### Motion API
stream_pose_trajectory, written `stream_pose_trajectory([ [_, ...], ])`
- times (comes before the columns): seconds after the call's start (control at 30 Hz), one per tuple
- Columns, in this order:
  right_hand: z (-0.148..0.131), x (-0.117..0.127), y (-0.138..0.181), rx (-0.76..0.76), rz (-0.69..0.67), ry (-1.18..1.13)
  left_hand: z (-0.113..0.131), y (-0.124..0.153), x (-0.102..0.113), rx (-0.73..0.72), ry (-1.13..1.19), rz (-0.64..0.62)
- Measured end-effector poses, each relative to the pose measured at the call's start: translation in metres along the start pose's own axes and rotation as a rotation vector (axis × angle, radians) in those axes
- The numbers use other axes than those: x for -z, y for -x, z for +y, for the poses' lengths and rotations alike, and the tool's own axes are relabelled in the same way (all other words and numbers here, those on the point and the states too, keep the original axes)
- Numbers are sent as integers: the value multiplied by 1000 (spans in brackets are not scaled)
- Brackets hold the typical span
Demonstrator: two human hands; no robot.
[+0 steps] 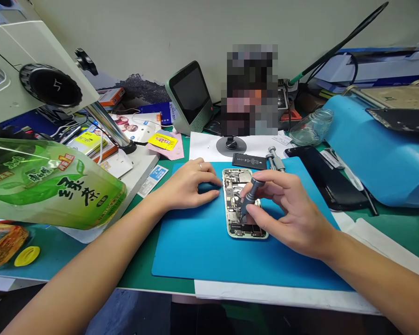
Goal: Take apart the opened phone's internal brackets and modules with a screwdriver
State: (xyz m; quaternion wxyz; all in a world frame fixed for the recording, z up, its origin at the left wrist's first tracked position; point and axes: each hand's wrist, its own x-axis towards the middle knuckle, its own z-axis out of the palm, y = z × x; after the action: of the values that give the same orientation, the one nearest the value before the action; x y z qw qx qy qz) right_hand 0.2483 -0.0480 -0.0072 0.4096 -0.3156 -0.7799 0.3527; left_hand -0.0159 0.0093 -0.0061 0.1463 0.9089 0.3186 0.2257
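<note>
An opened phone (234, 197) with its circuit boards exposed lies face-down on a blue work mat (195, 242). My right hand (289, 209) is closed around a grey screwdriver (250, 195), whose tip points down into the phone's middle. My left hand (186, 184) rests on the mat just left of the phone, fingers curled and touching its top left edge, a ring on one finger. A black battery (249, 161) lies just beyond the phone, with two more screwdrivers (275, 159) beside it.
A microscope (38, 70) stands at the left over a green tea pouch (45, 186). A small screen (190, 95), a glass jar (312, 126), a black phone screen (330, 179) and a blue machine (380, 153) sit behind and to the right. A yellow lid (27, 256) lies at front left.
</note>
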Motion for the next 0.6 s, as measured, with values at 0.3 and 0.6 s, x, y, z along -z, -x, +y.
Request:
stream_pose_trajectory([
  [0.3,3,0,-1,51,-8,-13,2,-1,1,2,14,-8],
  [0.6,-1,-2,-6,111,8,-24,3,-2,1,8,20,-8],
])
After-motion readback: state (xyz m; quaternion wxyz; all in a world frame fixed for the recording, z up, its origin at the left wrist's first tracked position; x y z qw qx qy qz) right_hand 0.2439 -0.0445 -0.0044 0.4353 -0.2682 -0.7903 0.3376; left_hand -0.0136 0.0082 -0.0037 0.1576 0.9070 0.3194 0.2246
